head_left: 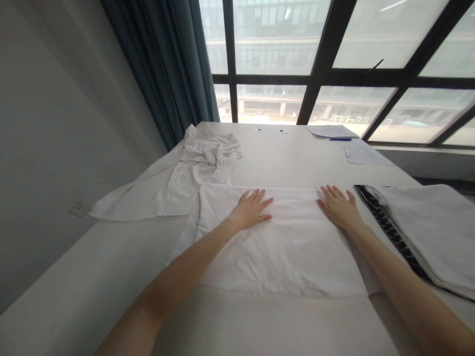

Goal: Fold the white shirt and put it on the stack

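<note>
A white cloth garment (282,247) lies folded and mostly flat on the white table (274,158), with soft creases toward its near edge. Its exact kind cannot be made out. My left hand (251,208) rests flat on its upper left part, fingers spread and pointing right. On the upper right corner, my right hand (338,205) lies palm down with its fingers apart. Both palms touch the fabric and neither grips it. A second white garment (211,153) lies crumpled at the far left, part of it spread toward the table's left edge.
At the right, folded white cloth (434,227) lies beside a black strip with white marks (389,227). Papers (332,131) and a blue pen (340,139) lie at the far right. A blue curtain (166,64), a wall socket (79,208) and windows border the table.
</note>
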`<state>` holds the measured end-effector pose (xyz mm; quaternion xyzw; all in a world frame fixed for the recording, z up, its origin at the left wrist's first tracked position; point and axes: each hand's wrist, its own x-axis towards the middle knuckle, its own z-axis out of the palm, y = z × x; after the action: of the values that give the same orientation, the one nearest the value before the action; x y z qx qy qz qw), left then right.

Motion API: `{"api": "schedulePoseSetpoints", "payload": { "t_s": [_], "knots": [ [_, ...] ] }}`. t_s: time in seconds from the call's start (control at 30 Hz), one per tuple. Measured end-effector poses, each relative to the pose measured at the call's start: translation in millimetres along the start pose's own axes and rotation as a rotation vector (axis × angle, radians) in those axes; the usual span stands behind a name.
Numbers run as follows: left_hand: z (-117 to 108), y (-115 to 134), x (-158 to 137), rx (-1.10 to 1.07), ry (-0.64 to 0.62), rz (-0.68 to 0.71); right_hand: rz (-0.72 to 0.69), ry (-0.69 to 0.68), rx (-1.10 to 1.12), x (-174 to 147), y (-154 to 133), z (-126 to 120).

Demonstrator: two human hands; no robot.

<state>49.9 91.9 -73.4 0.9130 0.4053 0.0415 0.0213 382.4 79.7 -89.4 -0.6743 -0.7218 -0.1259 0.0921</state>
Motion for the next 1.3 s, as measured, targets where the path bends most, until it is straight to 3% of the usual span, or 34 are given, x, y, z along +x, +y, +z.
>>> {"api": "schedulePoseSetpoints", "payload": {
  "t_s": [0.13,0.3,0.4,0.63,0.83,1.13,1.3],
  "knots": [
    [-8,25,-30,-0.015,-0.002,0.056,-0.171,0.074,0.105,-34,-25,-20],
    [-15,56,-82,-0.157,-0.069,0.267,-0.483,-0.096,0.299,-112,-73,-57],
    [-16,60,-97,-0.202,-0.076,0.313,-0.550,-0.164,0.303,-146,-86,-66],
    [-18,48,-105,-0.234,-0.106,0.379,-0.533,-0.215,0.185,-161,-65,-64],
    [-21,35,-126,-0.213,-0.110,0.388,-0.421,-0.220,0.157,-168,-39,-62],
    [-24,18,-154,-0.150,-0.096,0.295,-0.317,-0.130,0.078,-187,-14,-55],
    [-27,10,-169,-0.136,-0.147,0.196,-0.301,-0.007,0.075,-195,-5,-49]
  ]
}}
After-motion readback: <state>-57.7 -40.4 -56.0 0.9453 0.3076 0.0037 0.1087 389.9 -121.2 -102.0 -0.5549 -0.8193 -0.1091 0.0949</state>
